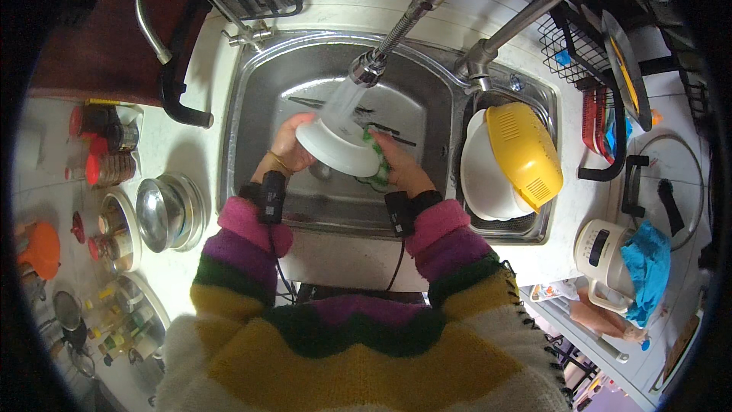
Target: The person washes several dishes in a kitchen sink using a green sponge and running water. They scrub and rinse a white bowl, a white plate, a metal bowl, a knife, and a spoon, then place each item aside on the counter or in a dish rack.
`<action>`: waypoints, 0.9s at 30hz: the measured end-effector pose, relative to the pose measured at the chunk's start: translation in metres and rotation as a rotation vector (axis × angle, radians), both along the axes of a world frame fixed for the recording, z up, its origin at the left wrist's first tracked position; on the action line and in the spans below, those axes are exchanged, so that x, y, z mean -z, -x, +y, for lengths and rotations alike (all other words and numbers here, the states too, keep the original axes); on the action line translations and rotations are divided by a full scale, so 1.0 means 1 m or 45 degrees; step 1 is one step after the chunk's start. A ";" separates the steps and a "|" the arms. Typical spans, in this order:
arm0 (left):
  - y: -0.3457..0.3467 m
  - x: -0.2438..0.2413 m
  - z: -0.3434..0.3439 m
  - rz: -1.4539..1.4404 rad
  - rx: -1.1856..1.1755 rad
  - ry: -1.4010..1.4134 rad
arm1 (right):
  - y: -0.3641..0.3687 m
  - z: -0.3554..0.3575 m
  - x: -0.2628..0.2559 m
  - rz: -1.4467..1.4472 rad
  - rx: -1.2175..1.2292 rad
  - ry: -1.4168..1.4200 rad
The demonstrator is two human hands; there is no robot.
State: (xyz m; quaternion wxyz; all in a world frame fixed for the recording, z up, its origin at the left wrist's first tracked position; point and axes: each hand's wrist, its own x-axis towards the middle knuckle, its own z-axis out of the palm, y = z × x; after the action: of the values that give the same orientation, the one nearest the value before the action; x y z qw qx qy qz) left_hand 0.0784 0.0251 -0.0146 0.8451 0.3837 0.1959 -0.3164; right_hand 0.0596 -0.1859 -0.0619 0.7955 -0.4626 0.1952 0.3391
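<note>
Over the large basin of a stainless-steel sink [354,209], my left hand [290,146] grips the left rim of a white bowl or dish [337,154], which is tilted. Its exact shape is blurred by the water. My right hand [398,163] presses a green cloth or scouring pad [374,178] against the dish's right side. Water [341,104] streams onto the dish from the sprayer head [366,70] just above it. Dark chopsticks or similar thin sticks [389,127] lie on the basin floor behind my hands, partly hidden.
In the small right basin, a yellow plastic basket [525,151] leans on a white basin [486,171]. Stacked metal bowls [166,212] stand left of the sink. A second curved tap [151,17] rises at the back left. A cream-coloured jug-like appliance [600,252] sits at the right, a blue cloth [646,272] against it.
</note>
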 end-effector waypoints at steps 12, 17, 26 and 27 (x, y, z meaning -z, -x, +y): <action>0.015 0.024 -0.068 -0.806 -0.062 -1.135 | 0.017 0.038 0.007 0.040 0.541 -0.363; 0.010 0.005 -0.009 0.066 -0.262 0.231 | -0.004 0.005 0.006 0.203 0.132 -0.071; 0.009 0.009 -0.055 -0.519 -0.312 -0.725 | 0.002 0.027 0.009 0.295 0.308 -0.483; 0.012 0.011 -0.062 -0.665 -0.344 -0.869 | 0.004 0.032 0.008 0.288 0.335 -0.494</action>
State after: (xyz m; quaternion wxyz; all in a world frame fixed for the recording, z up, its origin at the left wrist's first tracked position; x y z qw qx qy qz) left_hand 0.0663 -0.0368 -0.0252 0.7249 0.6786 0.1175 -0.0129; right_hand 0.0551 -0.1539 -0.0699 0.8798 -0.2311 0.2725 0.3135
